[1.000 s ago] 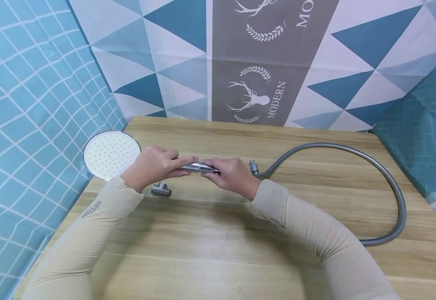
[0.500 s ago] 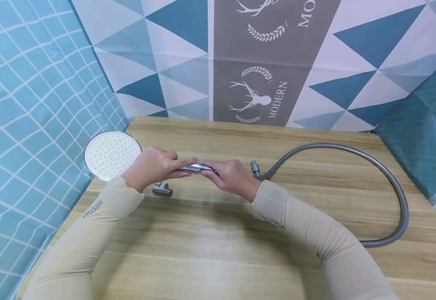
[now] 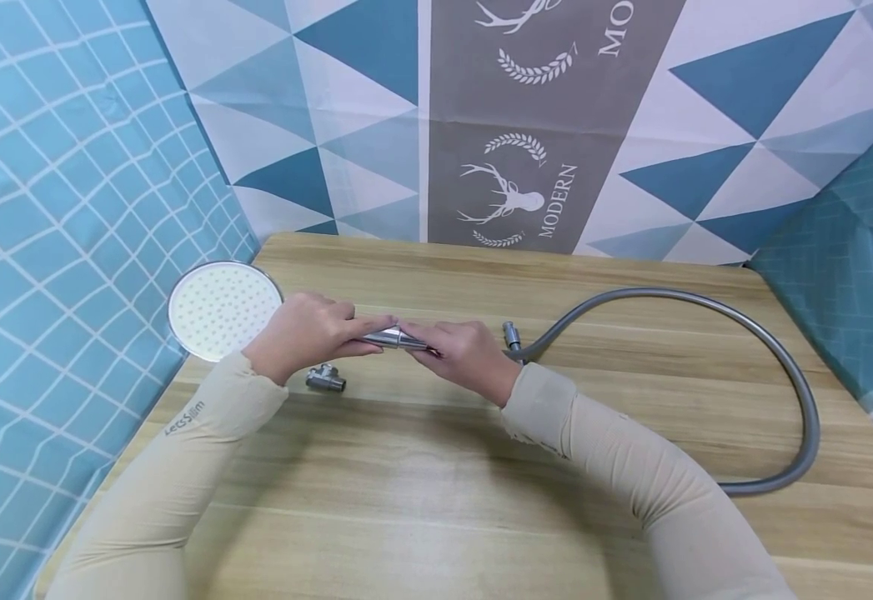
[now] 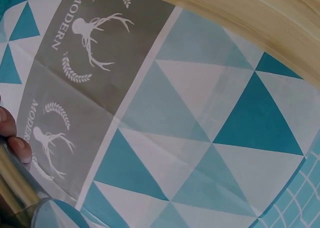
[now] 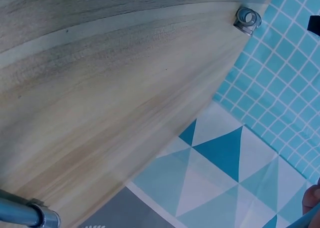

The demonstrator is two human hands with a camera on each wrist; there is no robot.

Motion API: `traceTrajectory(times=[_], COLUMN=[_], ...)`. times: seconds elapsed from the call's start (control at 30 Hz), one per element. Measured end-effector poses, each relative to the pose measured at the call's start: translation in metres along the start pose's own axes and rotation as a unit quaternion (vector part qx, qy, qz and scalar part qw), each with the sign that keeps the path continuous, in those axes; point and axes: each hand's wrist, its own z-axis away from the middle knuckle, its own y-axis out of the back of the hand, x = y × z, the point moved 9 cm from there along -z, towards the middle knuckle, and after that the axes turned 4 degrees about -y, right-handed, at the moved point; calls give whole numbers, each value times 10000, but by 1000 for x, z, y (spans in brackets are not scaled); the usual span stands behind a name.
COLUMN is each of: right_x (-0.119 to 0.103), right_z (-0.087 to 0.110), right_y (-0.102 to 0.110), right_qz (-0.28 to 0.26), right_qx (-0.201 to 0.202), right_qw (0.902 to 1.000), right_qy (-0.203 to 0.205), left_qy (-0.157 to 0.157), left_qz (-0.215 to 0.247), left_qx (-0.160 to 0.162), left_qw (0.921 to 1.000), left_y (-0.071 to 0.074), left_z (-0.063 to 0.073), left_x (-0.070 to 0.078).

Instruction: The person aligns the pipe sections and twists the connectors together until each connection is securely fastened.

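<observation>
A shower head with a round white face (image 3: 223, 310) and chrome rim stands at the left in the head view. My left hand (image 3: 312, 333) grips its handle (image 3: 385, 336), forefinger laid along the chrome. At the handle's end my right hand (image 3: 466, 354) pinches a tapered chrome fitting, apparently the shower hose's end, mostly hidden by the fingers. From behind the right forearm the grey hose (image 3: 774, 350) loops over the table. Its other metal connector (image 3: 511, 335) lies just beyond the right hand; the right wrist view shows that connector (image 5: 47, 217) at lower left.
On the wooden table (image 3: 406, 500), a small chrome angle valve (image 3: 325, 378) lies below the left hand. Blue tile-patterned sheeting (image 3: 68, 208) borders the left side, and a triangle-patterned backdrop (image 3: 368, 100) rises at the back edge.
The right thumb and fingers have shifted around the chrome fitting, from more curled to more stretched along it. The left hand and shower head have stayed nearly still.
</observation>
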Motion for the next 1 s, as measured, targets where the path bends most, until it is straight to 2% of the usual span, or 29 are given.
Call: traceTrajectory(times=[0.37, 0.7, 0.83, 1.0], right_x=[1, 1, -1, -6], right_z=[-1, -3, -2, 3], right_y=[-5, -6, -5, 0], right_qz=[-83, 2, 353, 670], right_qx=[-319, -420, -223, 310], right_qw=[9993, 9989, 9991, 9968], right_qy=[-148, -217, -119, 313], left_qy=[-5, -22, -15, -43], left_qz=[-39, -41, -43, -41], left_qx=[8, -15, -78, -60], left_qw=[10000, 10000, 10000, 10000], left_y=[-1, 0, 0, 1], left_z=[1, 1, 1, 0], left_x=[0, 0, -1, -1])
